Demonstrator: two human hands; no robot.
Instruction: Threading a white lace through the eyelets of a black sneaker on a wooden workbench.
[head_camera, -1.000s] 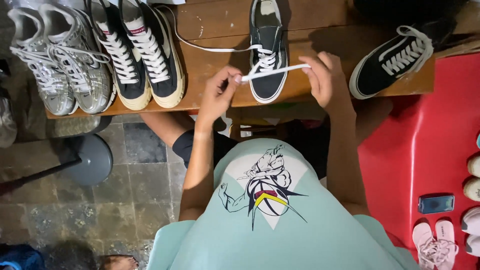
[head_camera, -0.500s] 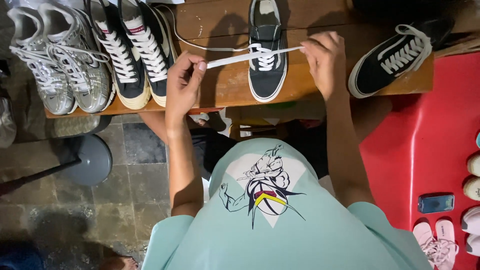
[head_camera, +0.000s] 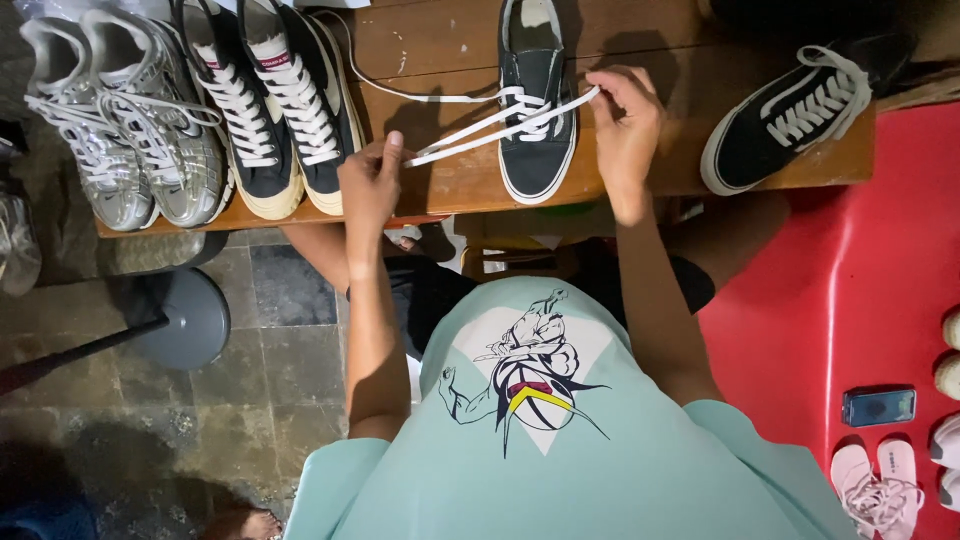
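Note:
A dark low sneaker (head_camera: 537, 150) with a white sole stands on the wooden bench (head_camera: 450, 185), toe towards me. A flat white shoelace (head_camera: 480, 130) runs taut across its front. My left hand (head_camera: 370, 180) pinches the lace's left end over the bench. My right hand (head_camera: 625, 120) pinches the lace beside the shoe's right edge. Another part of the lace trails up and left across the bench.
A black high-top pair (head_camera: 270, 110) and a silver sneaker pair (head_camera: 130, 120) stand at the bench's left. The matching dark sneaker (head_camera: 790, 120) lies at the right. A red surface (head_camera: 830, 300) at the right holds a phone (head_camera: 878, 406) and pale shoes.
My left hand has drawn the lace out to the left, away from the shoe, so the lace now stretches long and taut. My right hand has stayed beside the shoe.

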